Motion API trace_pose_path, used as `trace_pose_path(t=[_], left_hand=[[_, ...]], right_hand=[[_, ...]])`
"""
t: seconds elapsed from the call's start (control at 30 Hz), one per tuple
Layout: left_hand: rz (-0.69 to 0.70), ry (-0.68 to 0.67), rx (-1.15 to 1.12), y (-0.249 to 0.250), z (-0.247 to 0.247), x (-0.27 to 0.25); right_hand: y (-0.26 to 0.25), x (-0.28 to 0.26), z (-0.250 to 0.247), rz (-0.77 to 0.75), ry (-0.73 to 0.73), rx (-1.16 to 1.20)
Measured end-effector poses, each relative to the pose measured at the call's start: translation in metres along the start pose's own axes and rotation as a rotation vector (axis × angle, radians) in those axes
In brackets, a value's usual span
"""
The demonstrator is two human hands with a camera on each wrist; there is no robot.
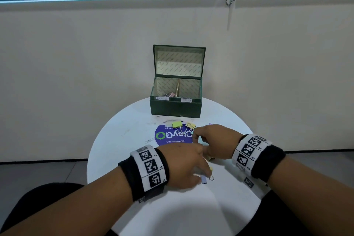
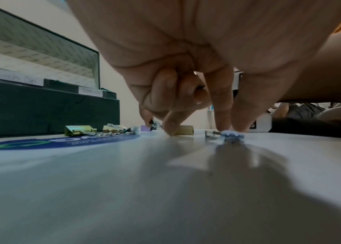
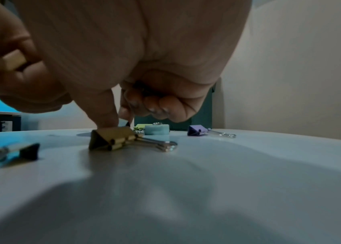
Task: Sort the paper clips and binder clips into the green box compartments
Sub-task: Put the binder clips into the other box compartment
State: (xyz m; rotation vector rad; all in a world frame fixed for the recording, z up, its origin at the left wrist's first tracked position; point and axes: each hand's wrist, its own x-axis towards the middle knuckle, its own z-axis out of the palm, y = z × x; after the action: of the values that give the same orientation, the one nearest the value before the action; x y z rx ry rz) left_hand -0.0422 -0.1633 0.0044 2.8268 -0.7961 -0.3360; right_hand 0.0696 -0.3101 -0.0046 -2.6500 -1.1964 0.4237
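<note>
In the lower middle of the head view the left hand (image 1: 183, 165) bends down onto the smooth white round table (image 1: 118, 151), finger and thumb pinching a pale blue binder clip (image 1: 204, 179) with a wire loop handle beside them. Just above it the right hand (image 1: 214, 140) curls downward; the right wrist view shows its thumb tip pressing a folded yellow metal binder clip (image 3: 113, 137), the other fingers tucked in around something dark that I cannot make out. Nearby lie a mint block-shaped clip (image 3: 157, 129) and a purple clip (image 3: 196, 130). Farther up, two yellow-green clips (image 1: 177, 124) sit on a round blue sticker (image 1: 172, 137), a wire paper clip (image 1: 149, 141) at its left. At the table's far edge stands the green box (image 1: 176, 107), lid upright, a divider splitting it, clips in the left compartment.
</note>
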Motion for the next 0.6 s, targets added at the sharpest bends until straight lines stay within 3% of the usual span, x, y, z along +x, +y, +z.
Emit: trace_pose_path(t=[0.3,0.43,0.6], left_hand=[[-0.044,0.076,-0.05,-0.006,0.001,0.003],[-0.035,0.106,-0.095,-0.021,-0.001,-0.002],[-0.168,0.185,-0.244,-0.06,-0.027,-0.01]], right_hand=[[0.002,0.0,0.001,-0.077,0.036,0.014],[0.006,0.0,-0.001,-0.09,0.13,0.106],[0.01,0.013,-0.026,0.02,0.249,0.291]])
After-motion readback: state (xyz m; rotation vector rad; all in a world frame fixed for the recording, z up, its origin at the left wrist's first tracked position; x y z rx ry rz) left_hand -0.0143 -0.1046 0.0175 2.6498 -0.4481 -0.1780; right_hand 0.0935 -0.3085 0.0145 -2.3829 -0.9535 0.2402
